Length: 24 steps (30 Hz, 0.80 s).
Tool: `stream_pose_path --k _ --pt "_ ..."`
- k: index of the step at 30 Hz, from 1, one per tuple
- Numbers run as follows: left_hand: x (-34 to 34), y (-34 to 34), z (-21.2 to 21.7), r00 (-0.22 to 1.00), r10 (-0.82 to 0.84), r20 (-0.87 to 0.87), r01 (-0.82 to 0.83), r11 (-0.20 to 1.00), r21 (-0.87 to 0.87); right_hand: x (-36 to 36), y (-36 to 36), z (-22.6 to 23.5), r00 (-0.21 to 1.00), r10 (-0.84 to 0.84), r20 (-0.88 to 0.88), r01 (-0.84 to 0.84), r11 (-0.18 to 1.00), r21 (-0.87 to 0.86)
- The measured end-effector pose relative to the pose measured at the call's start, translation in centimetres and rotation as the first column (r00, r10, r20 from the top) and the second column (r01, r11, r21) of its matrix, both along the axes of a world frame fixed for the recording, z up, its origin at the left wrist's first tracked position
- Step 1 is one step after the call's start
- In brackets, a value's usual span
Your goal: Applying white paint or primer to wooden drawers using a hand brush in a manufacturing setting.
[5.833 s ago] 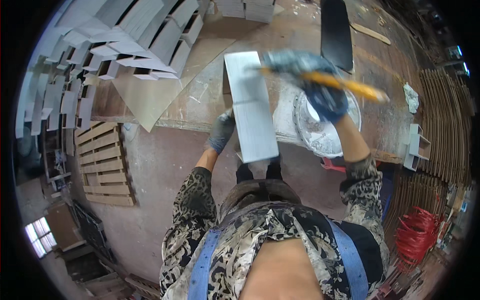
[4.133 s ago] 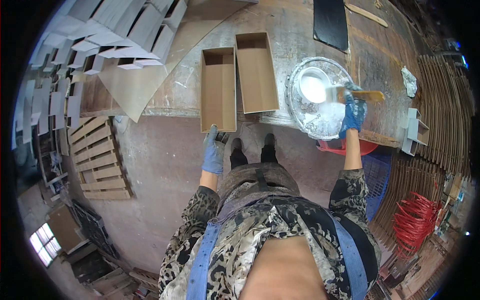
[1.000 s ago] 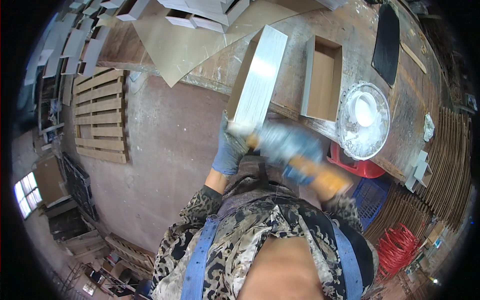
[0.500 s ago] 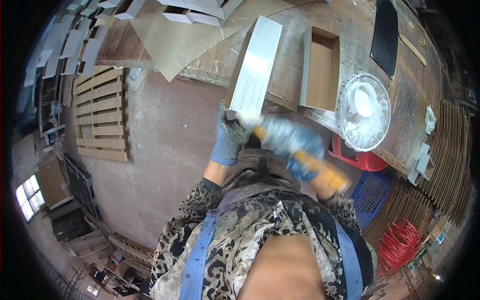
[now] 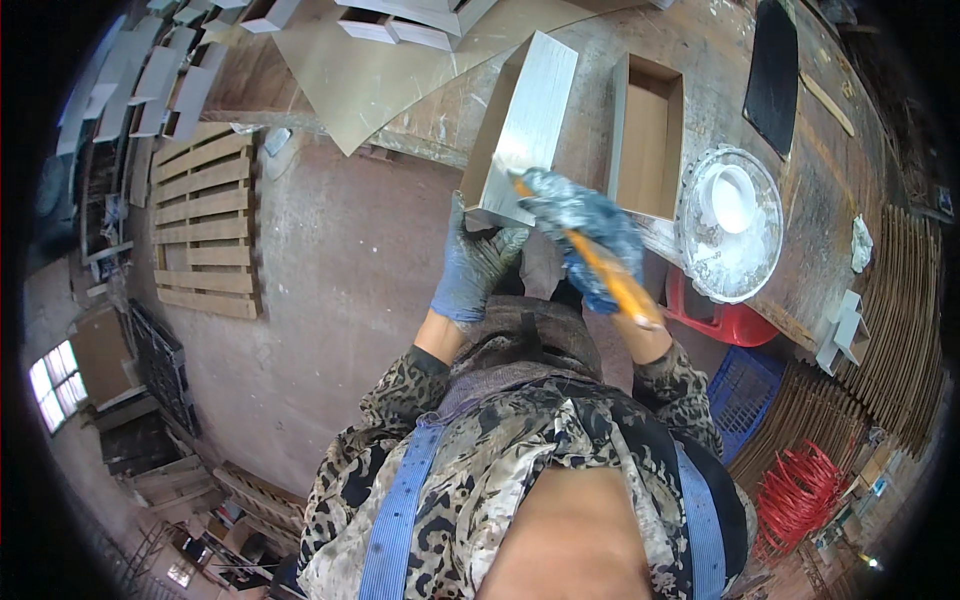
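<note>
My left hand (image 5: pixel 472 262), in a blue glove, grips the near end of a long rectangular box (image 5: pixel 540 105). The box stretches away from me over the bench edge, its streaky white, wet-looking side facing up and right. My right hand (image 5: pixel 600 235), in a blue glove smeared with white, is closed round a brush with an orange handle (image 5: pixel 622 288). Its whitish bristles lie against the white side of the box, about halfway along; they are partly blurred. A second box (image 5: pixel 652 135), brown inside with pale outer walls, lies open side up to the right.
On the bench (image 5: pixel 700 60), a clear round tub (image 5: pixel 728 275) smeared with white holds a white cup (image 5: pixel 728 198). Beyond are a black board (image 5: pixel 772 75) and a wooden stick (image 5: pixel 828 105). A red stool (image 5: pixel 735 325) and blue crate (image 5: pixel 743 395) stand below; a pallet (image 5: pixel 203 225) lies left.
My right hand has moved the brush from the near end of the box farther up along its white side. The box has shifted slightly right in the picture, still in my left hand.
</note>
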<state>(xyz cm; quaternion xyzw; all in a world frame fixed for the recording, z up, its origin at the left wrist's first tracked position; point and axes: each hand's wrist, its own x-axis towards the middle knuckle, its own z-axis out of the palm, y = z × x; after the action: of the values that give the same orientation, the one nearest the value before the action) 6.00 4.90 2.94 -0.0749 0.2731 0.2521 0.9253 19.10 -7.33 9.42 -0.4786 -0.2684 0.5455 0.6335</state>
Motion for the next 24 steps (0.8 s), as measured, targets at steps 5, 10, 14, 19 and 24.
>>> stream_pose_path --k 5,10,14,19,24 --pt "-0.9 0.3 -0.7 0.999 0.014 0.030 -0.013 1.000 -0.028 -0.4 1.7 2.5 0.960 0.164 0.228 -0.245 0.885 0.396" --pt "-1.4 0.7 -1.3 0.996 -0.037 -0.086 0.033 0.999 -0.043 2.4 4.5 2.7 0.924 -0.380 -0.046 0.383 0.914 0.135" --pt "-1.2 0.4 -0.6 0.993 -0.034 -0.114 0.033 0.999 -0.004 3.5 6.9 1.3 0.978 -0.210 -0.002 0.210 0.977 0.036" --pt "-1.3 0.7 0.1 1.000 -0.014 0.007 0.014 0.994 -0.112 4.0 8.4 1.8 0.949 -0.298 0.105 0.288 0.952 0.100" --pt "-1.3 0.7 -0.7 0.998 -0.007 -0.068 0.001 0.995 -0.097 4.0 8.6 2.1 0.974 -0.166 0.153 0.147 0.980 0.131"
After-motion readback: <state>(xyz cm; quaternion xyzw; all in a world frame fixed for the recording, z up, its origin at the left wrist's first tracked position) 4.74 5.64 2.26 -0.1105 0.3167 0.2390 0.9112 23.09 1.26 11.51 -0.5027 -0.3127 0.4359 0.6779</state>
